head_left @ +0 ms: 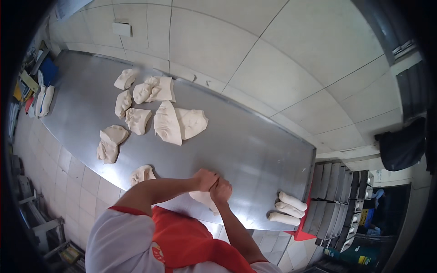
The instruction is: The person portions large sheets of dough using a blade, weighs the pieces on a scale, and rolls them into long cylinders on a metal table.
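Close together over a flattened dough piece (203,199) at the table's near edge are my left hand (205,179) and my right hand (221,191), both with fingers curled. What lies inside their fingers is hidden. Another lump of dough (140,175) is partly behind my left forearm. Farther back on the steel table (246,150) lie several pale, irregular dough pieces, among them a folded pair (191,123) and a lump (109,145) to the left. At the right end lie three dough rolls (287,208).
Racks of metal pans (327,195) stand beyond the table's right end by a red surface (304,232). A tiled wall (218,41) runs along the back. Bags and folders (43,98) sit at the far left corner. A dark cloth (400,143) hangs at right.
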`<action>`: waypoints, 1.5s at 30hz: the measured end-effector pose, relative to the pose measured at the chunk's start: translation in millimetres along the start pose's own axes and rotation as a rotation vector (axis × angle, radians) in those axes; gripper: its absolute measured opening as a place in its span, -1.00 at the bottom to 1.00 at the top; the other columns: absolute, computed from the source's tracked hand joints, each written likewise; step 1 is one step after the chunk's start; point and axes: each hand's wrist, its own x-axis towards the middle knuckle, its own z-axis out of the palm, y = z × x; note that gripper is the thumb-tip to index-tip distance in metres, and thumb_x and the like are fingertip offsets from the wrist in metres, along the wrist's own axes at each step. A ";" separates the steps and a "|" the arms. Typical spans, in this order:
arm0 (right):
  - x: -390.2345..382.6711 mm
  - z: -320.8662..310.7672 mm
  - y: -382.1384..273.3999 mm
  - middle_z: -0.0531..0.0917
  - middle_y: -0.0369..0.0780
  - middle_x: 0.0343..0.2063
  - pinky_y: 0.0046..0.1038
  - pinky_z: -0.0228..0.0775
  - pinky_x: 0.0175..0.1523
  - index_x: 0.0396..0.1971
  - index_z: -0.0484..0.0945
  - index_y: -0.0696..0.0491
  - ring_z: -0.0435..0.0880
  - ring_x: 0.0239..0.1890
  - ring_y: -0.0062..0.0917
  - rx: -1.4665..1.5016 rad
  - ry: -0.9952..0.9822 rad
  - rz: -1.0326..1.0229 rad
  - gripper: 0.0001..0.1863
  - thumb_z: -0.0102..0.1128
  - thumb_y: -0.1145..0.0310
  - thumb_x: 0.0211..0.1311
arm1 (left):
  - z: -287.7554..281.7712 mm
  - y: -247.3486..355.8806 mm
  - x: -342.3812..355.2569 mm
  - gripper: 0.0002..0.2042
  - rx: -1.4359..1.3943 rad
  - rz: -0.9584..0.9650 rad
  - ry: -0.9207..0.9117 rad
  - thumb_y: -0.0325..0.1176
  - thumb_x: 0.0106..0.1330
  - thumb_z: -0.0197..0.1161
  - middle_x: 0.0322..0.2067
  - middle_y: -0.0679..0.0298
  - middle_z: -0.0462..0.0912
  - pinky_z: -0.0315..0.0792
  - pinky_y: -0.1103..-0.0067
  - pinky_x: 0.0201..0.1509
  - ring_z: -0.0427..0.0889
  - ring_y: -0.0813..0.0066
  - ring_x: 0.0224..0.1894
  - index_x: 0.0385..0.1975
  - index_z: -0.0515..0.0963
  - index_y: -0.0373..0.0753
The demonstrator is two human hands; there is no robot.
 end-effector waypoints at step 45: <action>13.0 -1.0 14.0 0.60 -0.24 -0.19 -0.07 0.24 0.09 -0.17 0.62 -0.10 0.53 -0.01 -0.29 -0.403 0.596 -0.171 -0.73 0.03 0.07 0.38 | 44.8 5.6 14.5 -0.63 0.232 -0.039 0.483 -0.10 0.30 0.13 0.04 0.20 0.55 0.37 0.24 0.11 0.43 0.21 0.18 -0.01 0.56 -0.18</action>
